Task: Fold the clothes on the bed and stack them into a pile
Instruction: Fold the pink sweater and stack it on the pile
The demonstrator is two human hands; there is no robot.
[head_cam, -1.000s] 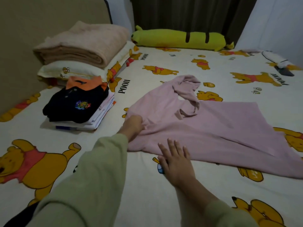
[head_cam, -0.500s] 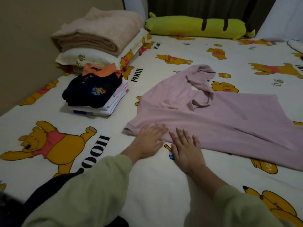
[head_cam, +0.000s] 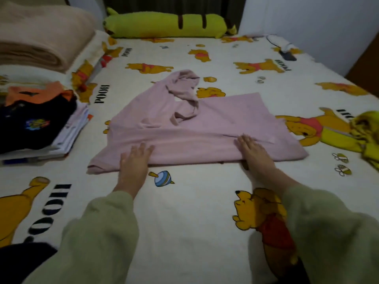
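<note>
Both hands, left hand [head_cam: 134, 160] and right hand [head_cam: 253, 149], press flat, fingers straight, on the soft, limp pink knit top [head_cam: 184, 130]; best pinched at its near hem.

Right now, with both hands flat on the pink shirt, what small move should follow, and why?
Probably fold in the sleeve end by the left hand: the pink shirt already lies doubled lengthwise, the right hand pinning it, and that end juts past the fold.
</note>
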